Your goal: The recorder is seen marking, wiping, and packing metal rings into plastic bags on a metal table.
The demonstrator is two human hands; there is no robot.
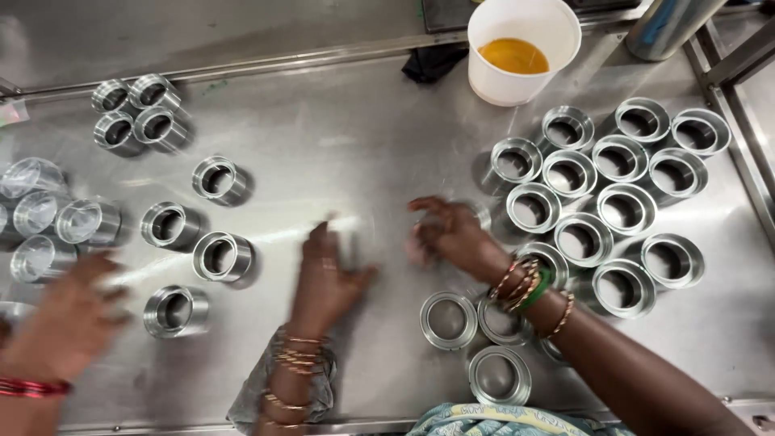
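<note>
Right hand curls blurred fingers round a metal ring at three o'clock; its axis can't be told. Left hand lies flat on the counter, fingers spread, holding nothing.

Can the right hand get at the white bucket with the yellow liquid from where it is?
Probably yes. The right hand sits mid-table, and bare steel runs between it and the white bucket. The cluster of metal rings lies off to the side, not in the way.

Short machined steel rings: roughly 26, mostly at 3 o'clock. Clear plastic cups, 9 o'clock: about four. White bucket, 12 o'clock: one.
</note>
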